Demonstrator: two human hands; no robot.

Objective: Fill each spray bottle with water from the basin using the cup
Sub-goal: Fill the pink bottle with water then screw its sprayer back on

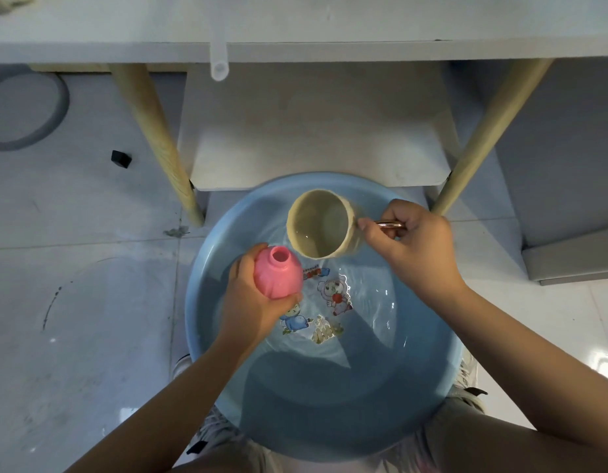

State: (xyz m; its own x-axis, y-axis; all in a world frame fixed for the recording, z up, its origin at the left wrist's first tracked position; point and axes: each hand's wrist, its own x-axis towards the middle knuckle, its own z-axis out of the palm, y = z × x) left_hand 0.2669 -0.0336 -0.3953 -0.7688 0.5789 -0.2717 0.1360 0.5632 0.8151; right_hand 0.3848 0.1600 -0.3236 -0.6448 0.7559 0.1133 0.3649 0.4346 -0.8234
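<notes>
Two hands work over a round blue plastic basin (415, 387) of water. Left hand (253, 302) grips a smooth pink bottle (278, 274), its base hidden; right hand (415, 247) grasps the tilted beige cup (321, 228) by its handle.

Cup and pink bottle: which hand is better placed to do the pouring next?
The right hand. It already holds the cup by its handle, with water inside, just beside the bottle. The left hand grips the bottle, mouth up, over the basin.
</notes>
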